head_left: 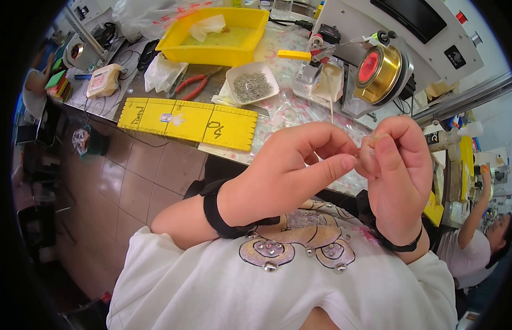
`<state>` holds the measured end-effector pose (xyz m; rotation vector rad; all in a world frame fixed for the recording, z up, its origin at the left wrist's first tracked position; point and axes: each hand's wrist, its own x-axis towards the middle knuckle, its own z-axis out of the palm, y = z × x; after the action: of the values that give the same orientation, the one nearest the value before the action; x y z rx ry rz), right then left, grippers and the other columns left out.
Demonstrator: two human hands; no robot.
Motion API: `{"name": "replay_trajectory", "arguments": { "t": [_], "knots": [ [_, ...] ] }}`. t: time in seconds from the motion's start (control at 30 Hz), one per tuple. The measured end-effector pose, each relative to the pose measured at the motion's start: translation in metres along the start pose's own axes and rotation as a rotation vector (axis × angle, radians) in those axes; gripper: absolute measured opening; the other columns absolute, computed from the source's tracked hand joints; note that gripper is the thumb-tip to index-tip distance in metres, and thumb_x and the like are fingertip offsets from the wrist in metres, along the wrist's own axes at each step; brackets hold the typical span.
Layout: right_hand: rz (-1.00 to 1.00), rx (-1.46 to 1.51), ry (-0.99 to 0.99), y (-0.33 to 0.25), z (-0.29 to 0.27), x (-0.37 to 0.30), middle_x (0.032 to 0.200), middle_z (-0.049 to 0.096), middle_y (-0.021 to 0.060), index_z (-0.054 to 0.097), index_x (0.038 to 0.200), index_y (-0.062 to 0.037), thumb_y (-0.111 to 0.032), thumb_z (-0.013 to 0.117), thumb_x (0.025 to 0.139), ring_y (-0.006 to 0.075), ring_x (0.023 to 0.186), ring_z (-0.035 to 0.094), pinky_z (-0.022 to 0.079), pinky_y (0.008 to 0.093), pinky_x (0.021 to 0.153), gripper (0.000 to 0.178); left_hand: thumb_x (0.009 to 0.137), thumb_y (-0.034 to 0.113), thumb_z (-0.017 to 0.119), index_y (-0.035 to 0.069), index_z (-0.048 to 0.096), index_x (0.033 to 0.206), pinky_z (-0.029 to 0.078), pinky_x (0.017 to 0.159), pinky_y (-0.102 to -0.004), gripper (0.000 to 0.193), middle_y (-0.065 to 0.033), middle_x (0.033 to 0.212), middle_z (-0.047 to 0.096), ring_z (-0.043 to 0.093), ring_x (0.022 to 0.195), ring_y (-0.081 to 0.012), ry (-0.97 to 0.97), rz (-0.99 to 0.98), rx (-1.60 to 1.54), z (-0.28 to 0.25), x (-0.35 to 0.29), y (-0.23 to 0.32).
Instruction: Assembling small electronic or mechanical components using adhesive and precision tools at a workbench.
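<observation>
My left hand (300,176) and my right hand (399,176) meet above the front edge of the worktable, right of the middle. The thumb and index finger of my left hand come together close to my right fingertips. My right hand is closed, thumb pressed on the bent index finger. A thin, wire-like strand seems to show at the right fingertips, but what either hand pinches is too small to make out. Beyond them lies a white dish (275,83) holding many small silvery wire pieces (252,87). Left of it rest red-handled pliers (194,80).
A notched yellow board (187,124) lies along the table's near edge. Behind stands a yellow basin (212,57). To the right is a white machine (355,22) with a gold wire spool (396,63). Other people sit at far left (37,82) and right (470,253).
</observation>
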<state>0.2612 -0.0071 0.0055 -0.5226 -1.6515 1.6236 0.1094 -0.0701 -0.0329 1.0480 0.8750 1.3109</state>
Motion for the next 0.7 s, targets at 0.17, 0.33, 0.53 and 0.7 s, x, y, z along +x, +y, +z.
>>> {"name": "replay_trajectory", "arguments": {
  "t": [0.17,0.33,0.53,0.7],
  "knots": [
    [-0.041,-0.013,-0.008,0.004,0.001,0.002,0.078,0.048,-0.0014,0.049,0.089,-0.0017,-0.006,0.049,0.089,0.0033,0.066,0.041,0.035,0.0172,0.059,0.005,0.080,0.000,0.059,0.000,0.059,0.091,0.044,0.073,-0.0270,0.011,-0.0045,0.087,0.059,0.055,0.082,-0.0134,0.102,0.163,0.200,-0.004,-0.002,0.000],
    [-0.073,-0.198,-0.008,0.009,0.007,0.003,0.080,0.049,-0.0008,0.049,0.091,-0.0013,-0.003,0.048,0.089,0.0033,0.069,0.043,0.035,0.0172,0.061,0.003,0.069,-0.004,0.066,0.002,0.062,0.082,0.043,0.062,-0.0282,0.015,-0.0066,0.078,0.059,0.055,0.069,-0.0197,0.290,0.682,0.778,-0.017,-0.001,0.002],
    [-0.004,-0.536,-0.035,0.008,0.016,0.000,0.079,0.049,0.0017,0.052,0.086,-0.0011,-0.001,0.051,0.085,0.0064,0.069,0.044,0.037,0.0207,0.060,0.002,0.061,-0.001,0.069,0.006,0.066,0.086,0.040,0.054,-0.0304,0.026,-0.0042,0.076,0.057,0.053,0.063,-0.0209,0.410,1.017,1.080,-0.037,-0.012,-0.005],
    [0.106,-0.524,0.006,0.019,0.025,-0.004,0.078,0.046,0.0022,0.051,0.084,-0.0008,0.000,0.049,0.083,0.0084,0.068,0.042,0.034,0.0206,0.062,0.002,0.060,0.001,0.065,0.008,0.064,0.085,0.039,0.054,-0.0326,0.026,-0.0038,0.077,0.056,0.052,0.063,-0.0218,0.478,0.987,0.974,-0.045,-0.023,-0.014]
  ]
}}
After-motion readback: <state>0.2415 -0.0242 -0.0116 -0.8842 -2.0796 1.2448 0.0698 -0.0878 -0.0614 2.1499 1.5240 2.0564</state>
